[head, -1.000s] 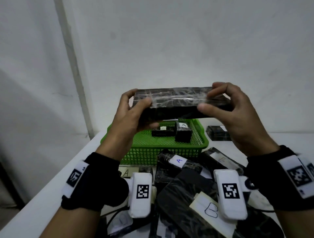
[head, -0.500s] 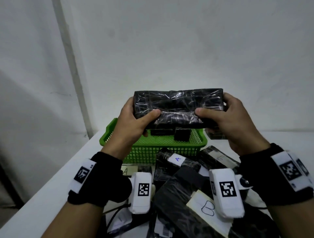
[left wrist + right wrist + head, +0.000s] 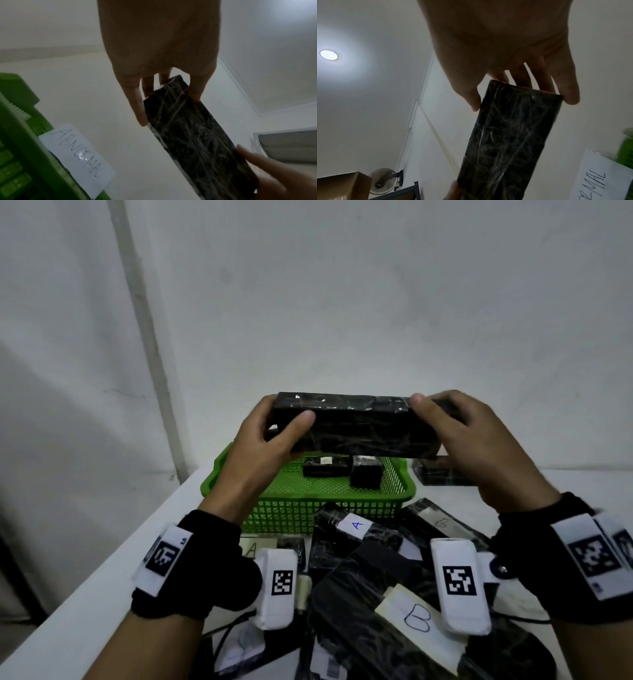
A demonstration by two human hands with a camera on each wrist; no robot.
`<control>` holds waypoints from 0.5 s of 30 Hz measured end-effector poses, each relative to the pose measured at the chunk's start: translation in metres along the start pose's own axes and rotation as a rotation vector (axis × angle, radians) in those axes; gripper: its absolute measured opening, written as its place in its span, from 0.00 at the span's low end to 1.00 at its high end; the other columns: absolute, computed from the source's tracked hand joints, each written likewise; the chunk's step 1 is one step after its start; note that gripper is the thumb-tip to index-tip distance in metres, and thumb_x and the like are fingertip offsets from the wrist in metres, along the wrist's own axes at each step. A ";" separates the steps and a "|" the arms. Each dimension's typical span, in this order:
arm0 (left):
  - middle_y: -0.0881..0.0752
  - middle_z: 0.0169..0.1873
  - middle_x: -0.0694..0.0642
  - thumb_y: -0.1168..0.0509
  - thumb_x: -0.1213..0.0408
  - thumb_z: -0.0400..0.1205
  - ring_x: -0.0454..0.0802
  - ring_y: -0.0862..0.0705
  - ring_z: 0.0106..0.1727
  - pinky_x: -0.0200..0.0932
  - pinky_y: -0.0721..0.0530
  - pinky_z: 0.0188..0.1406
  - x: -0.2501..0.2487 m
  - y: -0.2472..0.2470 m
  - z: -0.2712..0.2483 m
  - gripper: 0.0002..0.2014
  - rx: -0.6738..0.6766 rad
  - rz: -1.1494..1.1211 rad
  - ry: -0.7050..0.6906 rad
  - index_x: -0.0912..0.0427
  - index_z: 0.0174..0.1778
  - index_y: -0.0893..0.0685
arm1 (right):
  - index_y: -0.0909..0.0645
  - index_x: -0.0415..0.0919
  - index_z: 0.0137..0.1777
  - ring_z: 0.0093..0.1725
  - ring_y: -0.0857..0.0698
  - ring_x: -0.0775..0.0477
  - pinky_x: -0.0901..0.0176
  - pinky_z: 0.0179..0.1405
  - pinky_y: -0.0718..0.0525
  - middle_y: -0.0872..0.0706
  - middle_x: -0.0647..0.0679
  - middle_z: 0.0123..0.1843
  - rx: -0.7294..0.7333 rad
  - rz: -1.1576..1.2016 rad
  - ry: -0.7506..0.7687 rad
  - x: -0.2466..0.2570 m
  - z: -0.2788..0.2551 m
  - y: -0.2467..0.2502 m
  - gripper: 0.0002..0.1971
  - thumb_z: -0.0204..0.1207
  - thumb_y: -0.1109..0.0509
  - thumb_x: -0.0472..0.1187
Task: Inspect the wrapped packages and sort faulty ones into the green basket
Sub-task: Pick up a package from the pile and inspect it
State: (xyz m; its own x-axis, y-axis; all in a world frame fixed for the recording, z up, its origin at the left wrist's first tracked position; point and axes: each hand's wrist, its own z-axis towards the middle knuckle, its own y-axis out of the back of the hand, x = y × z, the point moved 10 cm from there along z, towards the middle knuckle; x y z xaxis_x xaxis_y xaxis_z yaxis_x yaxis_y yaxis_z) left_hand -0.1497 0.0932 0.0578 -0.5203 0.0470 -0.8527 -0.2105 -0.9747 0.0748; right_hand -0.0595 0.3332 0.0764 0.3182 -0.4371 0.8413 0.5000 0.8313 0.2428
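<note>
Your left hand (image 3: 263, 446) and right hand (image 3: 479, 446) each grip one end of the black wrapped package (image 3: 356, 429), fingers curled around it. You're holding it level between them, above the green basket (image 3: 308, 501).

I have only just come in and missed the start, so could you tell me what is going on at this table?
A person is checking wrapped packages. Both hands hold one long black wrapped package up above the green basket: the left hand grips one end, the right hand the other. Two small black packages lie in the basket, which bears a paper label reading ABNORMAL. More wrapped packages, some tagged A or B, lie piled on the white table in front of the basket.
</note>
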 end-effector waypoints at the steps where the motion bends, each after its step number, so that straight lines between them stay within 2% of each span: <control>1: 0.11 0.56 0.49 0.30 0.52 0.83 0.47 0.11 0.59 0.52 0.10 0.57 0.000 -0.001 0.000 0.12 -0.005 -0.025 0.009 0.49 0.59 0.18 | 0.15 0.49 0.50 0.42 0.14 0.39 0.21 0.42 0.14 0.11 0.49 0.44 0.014 0.010 0.000 0.000 0.001 -0.002 0.20 0.72 0.28 0.66; 2: 0.11 0.54 0.49 0.30 0.50 0.82 0.47 0.11 0.58 0.54 0.10 0.59 0.000 -0.001 -0.001 0.09 -0.016 -0.028 0.009 0.47 0.55 0.17 | 0.14 0.48 0.49 0.41 0.15 0.43 0.25 0.43 0.12 0.11 0.48 0.44 0.040 0.013 -0.001 -0.001 0.001 -0.006 0.16 0.74 0.26 0.60; 5: 0.11 0.49 0.47 0.26 0.50 0.79 0.47 0.12 0.55 0.54 0.13 0.60 0.000 0.003 -0.001 0.06 -0.045 -0.018 -0.016 0.40 0.46 0.18 | 0.14 0.46 0.49 0.40 0.13 0.55 0.54 0.39 0.14 0.10 0.51 0.44 0.136 0.050 -0.014 -0.007 0.002 -0.017 0.05 0.78 0.24 0.44; 6: 0.12 0.48 0.47 0.26 0.51 0.77 0.47 0.13 0.53 0.53 0.13 0.59 0.000 0.003 0.000 0.07 -0.051 -0.029 -0.019 0.40 0.45 0.18 | 0.14 0.46 0.49 0.41 0.12 0.56 0.61 0.39 0.16 0.10 0.51 0.45 0.156 0.071 -0.018 -0.008 0.002 -0.019 0.03 0.77 0.24 0.42; 7: 0.13 0.47 0.48 0.25 0.52 0.75 0.47 0.14 0.52 0.53 0.14 0.58 0.001 0.004 0.000 0.09 -0.056 -0.041 -0.019 0.42 0.44 0.19 | 0.14 0.46 0.49 0.42 0.12 0.56 0.64 0.39 0.18 0.10 0.51 0.46 0.166 0.090 -0.022 -0.009 0.002 -0.021 0.04 0.77 0.23 0.41; 9: 0.15 0.45 0.49 0.26 0.55 0.72 0.49 0.15 0.50 0.52 0.15 0.56 0.001 0.003 0.002 0.10 -0.058 -0.065 -0.018 0.47 0.44 0.20 | 0.13 0.48 0.52 0.49 0.12 0.53 0.61 0.45 0.21 0.09 0.51 0.51 0.158 0.103 -0.037 -0.015 0.005 -0.020 0.10 0.73 0.20 0.46; 11: 0.16 0.43 0.49 0.27 0.58 0.71 0.49 0.16 0.48 0.50 0.15 0.54 0.003 0.003 0.002 0.11 -0.057 -0.097 -0.008 0.51 0.44 0.21 | 0.14 0.52 0.57 0.55 0.13 0.49 0.53 0.50 0.21 0.10 0.51 0.58 0.176 0.101 -0.116 -0.027 0.006 -0.021 0.26 0.61 0.17 0.60; 12: 0.16 0.42 0.48 0.27 0.59 0.70 0.49 0.16 0.47 0.50 0.15 0.54 0.004 0.003 0.002 0.10 -0.063 -0.110 -0.004 0.51 0.43 0.21 | 0.15 0.53 0.59 0.54 0.13 0.47 0.50 0.51 0.19 0.11 0.51 0.61 0.207 0.106 -0.170 -0.032 0.004 -0.025 0.32 0.56 0.17 0.65; 13: 0.16 0.43 0.47 0.27 0.60 0.70 0.48 0.17 0.47 0.49 0.16 0.54 0.005 0.004 0.003 0.10 -0.073 -0.112 -0.002 0.50 0.43 0.21 | 0.16 0.52 0.61 0.52 0.12 0.46 0.48 0.50 0.16 0.11 0.50 0.62 0.242 0.118 -0.217 -0.036 0.001 -0.029 0.35 0.54 0.18 0.65; 15: 0.16 0.47 0.45 0.27 0.60 0.70 0.47 0.17 0.49 0.49 0.18 0.56 0.006 0.006 0.003 0.10 -0.092 -0.109 0.002 0.47 0.41 0.21 | 0.16 0.48 0.63 0.44 0.09 0.45 0.54 0.41 0.11 0.10 0.46 0.61 0.255 0.158 -0.236 -0.035 -0.002 -0.032 0.30 0.61 0.17 0.57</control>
State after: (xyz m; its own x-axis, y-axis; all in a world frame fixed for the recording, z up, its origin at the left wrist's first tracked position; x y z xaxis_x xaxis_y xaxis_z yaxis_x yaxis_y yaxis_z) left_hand -0.1566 0.0883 0.0548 -0.4964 0.1532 -0.8544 -0.1892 -0.9797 -0.0658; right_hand -0.0852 0.3212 0.0387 0.1659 -0.2302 0.9589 0.2338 0.9538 0.1886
